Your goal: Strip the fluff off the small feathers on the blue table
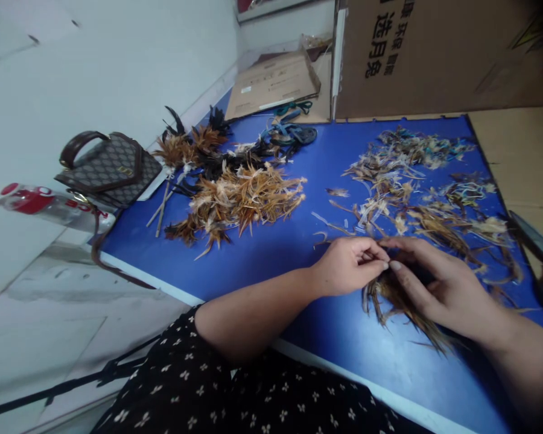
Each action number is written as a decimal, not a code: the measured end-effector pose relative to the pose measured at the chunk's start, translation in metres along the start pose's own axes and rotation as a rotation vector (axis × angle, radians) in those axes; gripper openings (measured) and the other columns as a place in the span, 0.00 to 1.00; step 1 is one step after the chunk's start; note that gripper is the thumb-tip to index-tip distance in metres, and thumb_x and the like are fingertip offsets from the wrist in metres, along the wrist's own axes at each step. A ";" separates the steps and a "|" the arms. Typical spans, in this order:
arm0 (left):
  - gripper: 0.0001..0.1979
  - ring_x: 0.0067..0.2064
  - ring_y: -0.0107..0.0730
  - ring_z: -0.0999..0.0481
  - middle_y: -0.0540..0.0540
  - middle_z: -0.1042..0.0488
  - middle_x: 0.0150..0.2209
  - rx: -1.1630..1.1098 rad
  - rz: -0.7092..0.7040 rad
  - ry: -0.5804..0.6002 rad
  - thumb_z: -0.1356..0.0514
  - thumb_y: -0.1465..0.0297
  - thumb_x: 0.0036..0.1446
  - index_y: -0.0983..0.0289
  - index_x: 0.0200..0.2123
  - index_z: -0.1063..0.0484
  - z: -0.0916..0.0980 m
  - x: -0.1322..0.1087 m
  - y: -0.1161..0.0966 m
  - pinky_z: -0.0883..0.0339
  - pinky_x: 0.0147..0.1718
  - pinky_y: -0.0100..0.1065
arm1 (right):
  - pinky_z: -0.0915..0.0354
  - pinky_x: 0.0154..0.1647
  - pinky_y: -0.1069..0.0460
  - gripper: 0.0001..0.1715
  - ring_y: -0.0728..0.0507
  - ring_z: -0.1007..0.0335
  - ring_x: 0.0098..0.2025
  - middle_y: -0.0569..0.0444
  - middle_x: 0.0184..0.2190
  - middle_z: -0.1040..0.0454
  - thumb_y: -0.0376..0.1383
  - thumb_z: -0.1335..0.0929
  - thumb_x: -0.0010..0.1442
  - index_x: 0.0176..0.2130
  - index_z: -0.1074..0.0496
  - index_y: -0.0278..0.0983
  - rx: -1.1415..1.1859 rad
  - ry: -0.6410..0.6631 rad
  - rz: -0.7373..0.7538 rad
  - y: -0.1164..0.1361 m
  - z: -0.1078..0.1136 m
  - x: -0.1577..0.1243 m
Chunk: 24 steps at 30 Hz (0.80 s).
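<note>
Pinching one end of a feather bunch with left hand and right hand close together, over the desk by its near edge; just in front of scraps; well right of a heap and a bag.

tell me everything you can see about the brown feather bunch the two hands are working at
The brown feather bunch looks like loose, slender plumes, mottled brown and tan with darker streaks. Its upper end is at the fingertips of the left hand and right hand, which partly hide it, so the exact grip and any binding can't be made out. The plumes fan out toward the lower right of the picture, over the blue tabletop, ending in wispy tips beneath the right hand.
</note>
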<state>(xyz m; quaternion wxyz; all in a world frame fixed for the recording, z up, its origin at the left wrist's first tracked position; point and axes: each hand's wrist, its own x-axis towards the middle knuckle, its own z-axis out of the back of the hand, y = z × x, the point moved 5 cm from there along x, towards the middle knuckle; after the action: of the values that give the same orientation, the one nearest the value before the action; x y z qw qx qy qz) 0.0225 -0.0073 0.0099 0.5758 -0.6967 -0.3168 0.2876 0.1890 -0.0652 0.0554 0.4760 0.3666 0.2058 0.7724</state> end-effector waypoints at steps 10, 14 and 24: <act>0.11 0.29 0.23 0.26 0.49 0.24 0.28 -0.009 -0.025 -0.053 0.28 0.66 0.62 0.65 0.40 0.25 0.003 0.002 0.001 0.32 0.32 0.29 | 0.19 0.50 0.46 0.21 0.39 0.14 0.43 0.48 0.46 0.15 0.33 0.29 0.71 0.61 0.24 0.44 -0.218 -0.116 0.118 0.009 0.005 0.003; 0.09 0.28 0.23 0.26 0.49 0.24 0.27 -0.010 0.010 -0.093 0.29 0.69 0.62 0.65 0.39 0.26 0.003 0.003 0.004 0.31 0.32 0.29 | 0.19 0.46 0.46 0.20 0.39 0.15 0.39 0.49 0.44 0.14 0.31 0.28 0.69 0.58 0.23 0.45 -0.216 -0.207 0.136 0.015 0.008 -0.001; 0.13 0.22 0.21 0.29 0.47 0.24 0.25 -0.119 0.141 -0.077 0.28 0.67 0.64 0.65 0.40 0.30 0.004 0.003 -0.004 0.32 0.26 0.26 | 0.25 0.43 0.48 0.13 0.43 0.18 0.38 0.52 0.41 0.16 0.30 0.27 0.71 0.53 0.22 0.44 -0.123 -0.063 0.143 0.015 0.001 0.005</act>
<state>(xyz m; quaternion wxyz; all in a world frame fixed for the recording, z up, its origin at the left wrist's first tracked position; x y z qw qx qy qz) 0.0208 -0.0023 0.0131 0.4990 -0.7389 -0.3053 0.3344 0.1796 -0.0676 0.0675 0.4475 0.3745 0.1160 0.8038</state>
